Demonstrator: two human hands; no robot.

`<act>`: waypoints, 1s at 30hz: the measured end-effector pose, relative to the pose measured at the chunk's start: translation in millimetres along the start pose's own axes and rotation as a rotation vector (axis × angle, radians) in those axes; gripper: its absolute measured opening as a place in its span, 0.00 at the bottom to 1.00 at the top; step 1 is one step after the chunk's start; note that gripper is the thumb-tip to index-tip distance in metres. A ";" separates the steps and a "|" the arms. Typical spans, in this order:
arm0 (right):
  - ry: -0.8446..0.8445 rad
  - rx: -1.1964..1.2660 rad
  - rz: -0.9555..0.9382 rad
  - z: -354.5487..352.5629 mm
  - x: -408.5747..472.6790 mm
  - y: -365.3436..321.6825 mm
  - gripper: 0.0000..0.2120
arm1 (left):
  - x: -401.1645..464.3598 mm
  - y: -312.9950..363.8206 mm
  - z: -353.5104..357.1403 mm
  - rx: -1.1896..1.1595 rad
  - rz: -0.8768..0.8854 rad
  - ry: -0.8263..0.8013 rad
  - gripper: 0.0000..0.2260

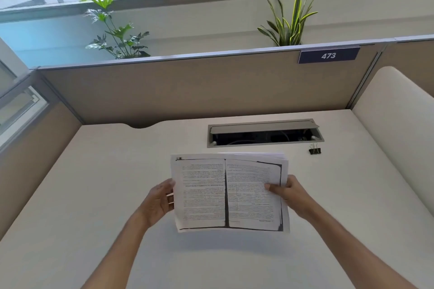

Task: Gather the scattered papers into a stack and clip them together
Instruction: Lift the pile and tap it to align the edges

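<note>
A stack of papers (218,192), photocopied book pages with dark borders, is held up above the white desk (94,195) in the middle of the view. My left hand (159,199) grips its left edge, fingers behind the sheets. My right hand (287,193) holds the right edge with the thumb on top of the front page. The sheets' far edges are slightly fanned at the top right. A black binder clip (315,149) lies on the desk beyond the stack, to the right, apart from both hands.
An open cable tray (265,135) with a grey flap is set into the desk behind the papers. Beige partition walls (187,87) enclose the desk at the back and left; a white rounded panel (397,119) stands at the right. Plants sit behind the partition.
</note>
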State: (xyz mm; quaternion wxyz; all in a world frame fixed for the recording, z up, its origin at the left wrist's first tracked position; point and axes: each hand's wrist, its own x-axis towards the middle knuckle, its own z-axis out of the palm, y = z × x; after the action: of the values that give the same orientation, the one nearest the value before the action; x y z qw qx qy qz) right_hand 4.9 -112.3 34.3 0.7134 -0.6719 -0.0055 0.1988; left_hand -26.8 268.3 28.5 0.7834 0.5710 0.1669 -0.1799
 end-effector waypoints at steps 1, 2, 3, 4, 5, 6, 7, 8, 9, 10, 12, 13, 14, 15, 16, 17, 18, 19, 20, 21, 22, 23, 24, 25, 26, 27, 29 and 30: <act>0.009 -0.015 -0.018 2.1 2.0 -1.1 0.10 | 2.5 4.8 4.4 0.041 -0.010 -0.042 0.31; 0.026 -0.027 -0.035 4.2 4.2 -1.8 0.10 | 5.0 8.8 9.3 0.055 -0.020 -0.071 0.35; 0.050 -0.037 -0.050 6.0 6.4 -2.2 0.10 | 7.5 12.0 13.8 0.066 -0.020 -0.080 0.37; 0.076 -0.047 -0.061 6.9 8.8 -2.1 0.11 | 10.3 14.7 17.5 0.082 -0.010 -0.073 0.38; 0.103 -0.057 -0.067 6.9 11.5 -1.8 0.11 | 13.9 16.3 20.2 0.100 0.008 -0.052 0.38; 0.125 -0.063 -0.073 6.7 14.1 -1.5 0.11 | 17.7 17.0 22.6 0.111 0.033 -0.024 0.36; 0.142 -0.065 -0.079 5.9 16.6 -1.2 0.11 | 21.7 17.1 24.6 0.113 0.065 0.008 0.34; 0.155 -0.062 -0.086 5.3 19.4 -0.6 0.11 | 26.0 16.7 26.6 0.109 0.103 0.039 0.30; 0.167 -0.056 -0.091 4.9 21.9 0.0 0.11 | 29.5 16.0 28.5 0.107 0.145 0.069 0.27; 0.179 -0.044 -0.094 5.1 24.4 0.7 0.11 | 32.6 14.8 30.2 0.105 0.183 0.096 0.24; 0.204 -0.005 -0.097 5.4 28.9 3.5 0.12 | 37.3 11.5 33.7 0.106 0.236 0.137 0.17; 0.213 0.017 -0.097 5.3 30.4 5.3 0.12 | 39.2 9.0 35.2 0.107 0.251 0.149 0.12; 0.219 0.034 -0.095 4.8 31.3 7.5 0.12 | 40.8 5.6 35.9 0.107 0.259 0.158 0.09; 0.223 0.047 -0.090 3.9 31.8 10.0 0.12 | 41.9 2.1 36.2 0.105 0.260 0.163 0.08; 0.221 0.057 -0.084 2.7 32.0 13.0 0.12 | 42.1 -1.5 36.2 0.100 0.254 0.163 0.08; 0.216 0.064 -0.073 1.4 31.9 16.2 0.12 | 41.8 -5.7 35.5 0.095 0.242 0.160 0.08; 0.209 0.070 -0.059 0.3 31.9 19.8 0.13 | 41.8 -10.2 34.2 0.092 0.227 0.157 0.09; 0.204 0.073 -0.047 -0.7 31.8 23.3 0.12 | 41.4 -14.8 32.7 0.093 0.212 0.158 0.09; 0.200 0.072 -0.038 -1.5 32.1 27.0 0.12 | 40.9 -19.3 31.4 0.094 0.198 0.164 0.09; 0.197 0.070 -0.033 -2.1 32.5 30.5 0.12 | 40.1 -23.7 30.4 0.092 0.186 0.171 0.08; 0.193 0.070 -0.032 -2.6 32.6 33.7 0.12 | 39.4 -27.7 30.0 0.089 0.178 0.175 0.08; 0.189 0.074 -0.031 -3.0 32.8 36.8 0.12 | 38.5 -31.3 29.6 0.086 0.170 0.174 0.08; 0.188 0.082 -0.031 -3.8 32.8 39.5 0.12 | 37.7 -33.7 29.7 0.088 0.163 0.172 0.09; 0.189 0.092 -0.031 -5.0 32.8 42.0 0.12 | 37.1 -35.4 29.6 0.096 0.158 0.172 0.09; 0.191 0.100 -0.033 -6.3 32.8 43.9 0.13 | 36.8 -36.5 28.8 0.107 0.154 0.174 0.10; 0.191 0.104 -0.034 -7.7 32.9 45.3 0.13 | 37.3 -37.4 27.5 0.114 0.150 0.175 0.09; 0.180 0.103 -0.035 -10.3 32.9 47.5 0.13 | 38.1 -38.4 25.3 0.110 0.143 0.170 0.08; 0.173 0.101 -0.033 -10.9 32.8 48.5 0.14 | 38.5 -39.2 24.8 0.111 0.140 0.167 0.09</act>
State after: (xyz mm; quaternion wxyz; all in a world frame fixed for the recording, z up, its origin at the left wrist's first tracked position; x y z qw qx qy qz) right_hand 24.8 -112.4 -21.8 0.7474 -0.6495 0.0549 0.1283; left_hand -10.1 230.0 -14.9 0.7445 0.6370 0.1810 -0.0853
